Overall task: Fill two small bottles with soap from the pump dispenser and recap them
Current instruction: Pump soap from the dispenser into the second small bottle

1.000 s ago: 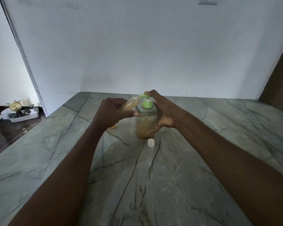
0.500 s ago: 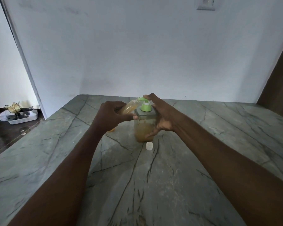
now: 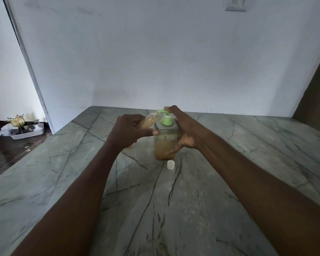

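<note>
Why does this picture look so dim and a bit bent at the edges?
Head view: the light is soft and dull, the wall bluish, no glare on the stone counter. The wide lens bows straight lines: the wall edge at left leans. The pump dispenser, small bottle and loose cap are fairly sharp; both hands, left and right, look dark.

Home kitchen: veined stone counter, gas stove on neighbouring counter.

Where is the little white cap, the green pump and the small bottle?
white cap (image 3: 170, 164), head view, on its side wall.
green pump (image 3: 166, 120), head view, on its round collar.
small bottle (image 3: 149, 121), head view, on its soap-filled body, held tilted in the left hand (image 3: 127, 131).
</note>
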